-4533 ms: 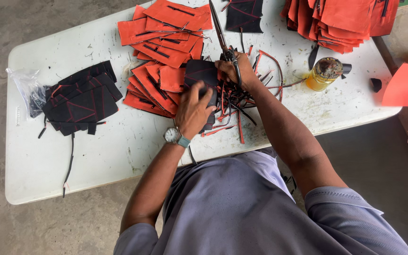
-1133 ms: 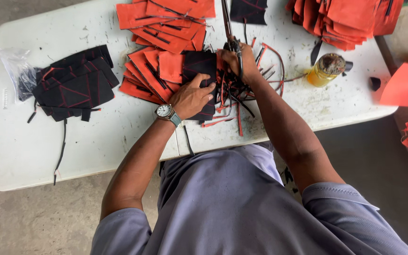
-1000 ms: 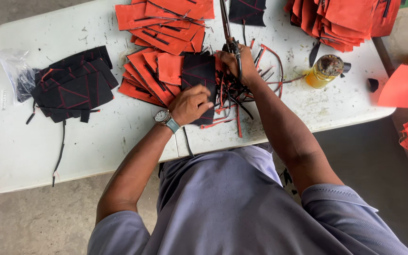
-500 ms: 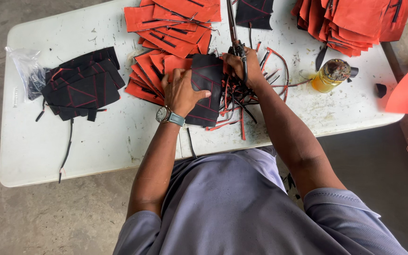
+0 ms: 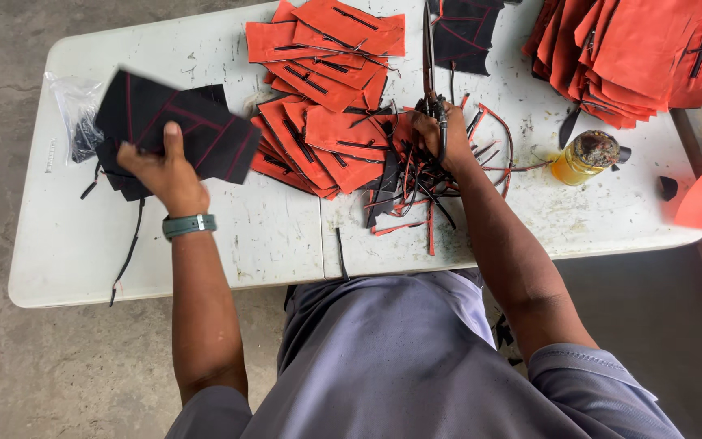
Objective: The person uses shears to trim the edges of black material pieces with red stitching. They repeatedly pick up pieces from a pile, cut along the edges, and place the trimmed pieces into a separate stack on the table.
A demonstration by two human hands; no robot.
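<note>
Your left hand [image 5: 158, 167] gripped a black fabric piece [image 5: 180, 122] by its near edge, over the table's [image 5: 245, 244] left side; it looked light, floppy, easy to pinch. Further right, your right hand [image 5: 434, 134] was clenched on scissors [image 5: 429, 49] amid orange pieces [image 5: 327, 134].

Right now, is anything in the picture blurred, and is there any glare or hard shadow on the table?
Head view: the black piece in the left hand is smeared by motion blur; the right hand, the orange pieces and the jar look sharp. Head view: the light is soft and even, with no glare or hard shadows on the white table.
</note>
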